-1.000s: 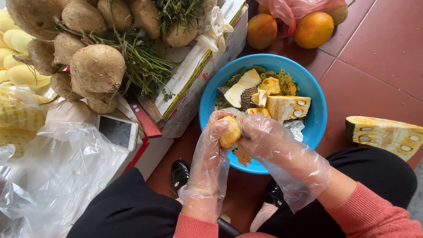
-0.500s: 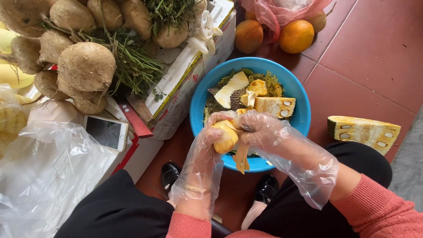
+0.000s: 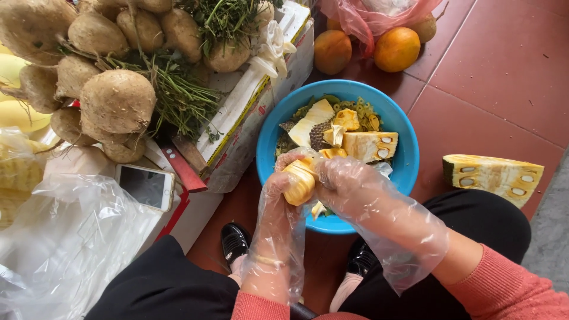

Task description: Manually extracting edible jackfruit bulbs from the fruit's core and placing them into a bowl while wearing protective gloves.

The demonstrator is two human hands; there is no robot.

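Both gloved hands, left hand (image 3: 278, 201) and right hand (image 3: 349, 189), pinch one jackfruit pod (image 3: 300, 182) over the blue bowl (image 3: 403, 178); I'd peel slowly so scraps drop inside.

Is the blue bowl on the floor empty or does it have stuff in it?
Partly filled: the blue bowl holds cut yellow fruit chunks and rind scraps.

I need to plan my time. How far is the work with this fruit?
Done: rind and scraps lie in the blue bowl. In hand: left hand and right hand hold one yellow pod. Left: the chunk in the bowl and the wedge on the floor.
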